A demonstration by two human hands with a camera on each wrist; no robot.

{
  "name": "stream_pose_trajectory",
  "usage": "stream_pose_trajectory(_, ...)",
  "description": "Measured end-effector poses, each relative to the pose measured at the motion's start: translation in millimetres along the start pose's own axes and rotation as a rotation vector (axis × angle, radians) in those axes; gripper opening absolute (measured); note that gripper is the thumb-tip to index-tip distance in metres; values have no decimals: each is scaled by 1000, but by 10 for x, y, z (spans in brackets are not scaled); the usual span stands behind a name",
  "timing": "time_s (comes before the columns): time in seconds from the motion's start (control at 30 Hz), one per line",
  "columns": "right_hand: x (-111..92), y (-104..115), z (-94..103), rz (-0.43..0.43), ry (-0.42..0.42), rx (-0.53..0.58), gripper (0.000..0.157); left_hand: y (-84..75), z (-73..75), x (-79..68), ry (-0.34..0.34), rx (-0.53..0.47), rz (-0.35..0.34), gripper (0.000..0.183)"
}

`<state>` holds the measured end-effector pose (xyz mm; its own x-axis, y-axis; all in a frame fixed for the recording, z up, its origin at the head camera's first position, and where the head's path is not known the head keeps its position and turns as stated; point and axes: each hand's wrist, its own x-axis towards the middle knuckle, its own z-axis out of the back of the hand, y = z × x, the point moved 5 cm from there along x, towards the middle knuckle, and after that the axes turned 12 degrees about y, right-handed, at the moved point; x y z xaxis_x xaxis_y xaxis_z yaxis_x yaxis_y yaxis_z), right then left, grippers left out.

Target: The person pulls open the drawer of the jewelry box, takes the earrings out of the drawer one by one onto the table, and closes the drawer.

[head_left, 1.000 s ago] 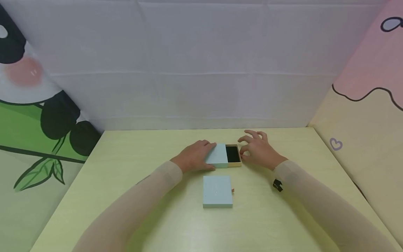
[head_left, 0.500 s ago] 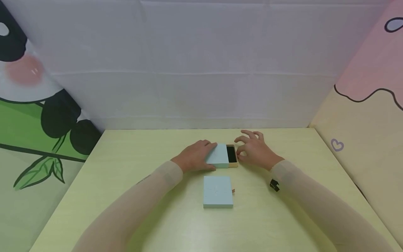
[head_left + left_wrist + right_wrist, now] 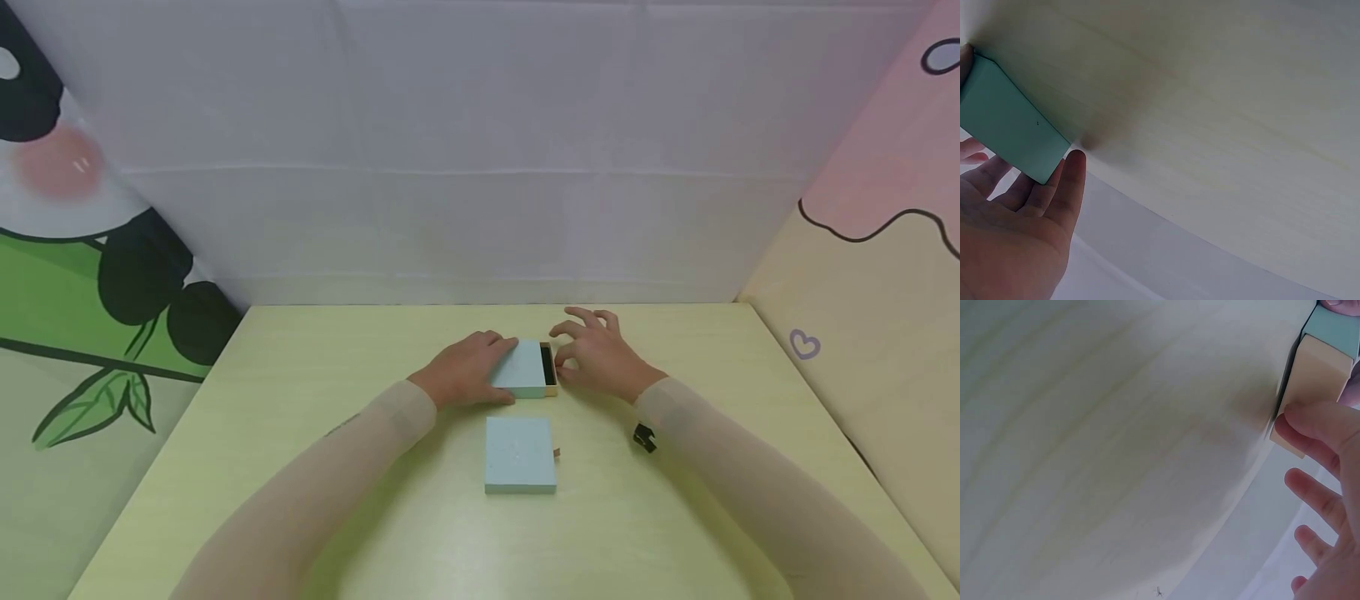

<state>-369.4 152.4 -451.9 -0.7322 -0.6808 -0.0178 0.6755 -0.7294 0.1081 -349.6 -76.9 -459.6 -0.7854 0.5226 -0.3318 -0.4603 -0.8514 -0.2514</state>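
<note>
A light blue sliding box (image 3: 520, 371) lies on the table, its tan inner drawer (image 3: 551, 390) with a dark lining sticking out a little on the right. My left hand (image 3: 467, 372) grips the blue sleeve, thumb along the near side and fingers at the far side. At the drawer's outer end, my right hand (image 3: 600, 358) has thumb and index fingertips pinched together against the tan face (image 3: 1316, 372); what lies between them is hidden. Its other fingers are spread. In the left wrist view, the sleeve's end (image 3: 1016, 119) sits within the left fingers.
A second light blue box (image 3: 521, 455) lies flat on the pale wooden table (image 3: 360, 517), nearer the person, with a small brown tab (image 3: 557, 453) at its right side. A white cloth wall (image 3: 480, 167) rises behind the table. Printed panels flank it.
My right hand has moved left, and the drawer has slid further into the sleeve, showing less dark lining. The left hand keeps its grip on the sleeve in place.
</note>
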Motion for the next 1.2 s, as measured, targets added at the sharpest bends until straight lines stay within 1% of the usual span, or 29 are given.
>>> stream_pose_trajectory(0.6,93,95,-3,-3,20,22,8,21,-2,12,-16,11,-13,101)
stream_pose_trajectory(0.87,116,178,5,30,-11,7,7,-1,9,-15,-18,0,-18,101)
stream_pose_trajectory(1.2,123,157,-29,27,-14,-1,5,9,-3,-7,-21,6,-19,101)
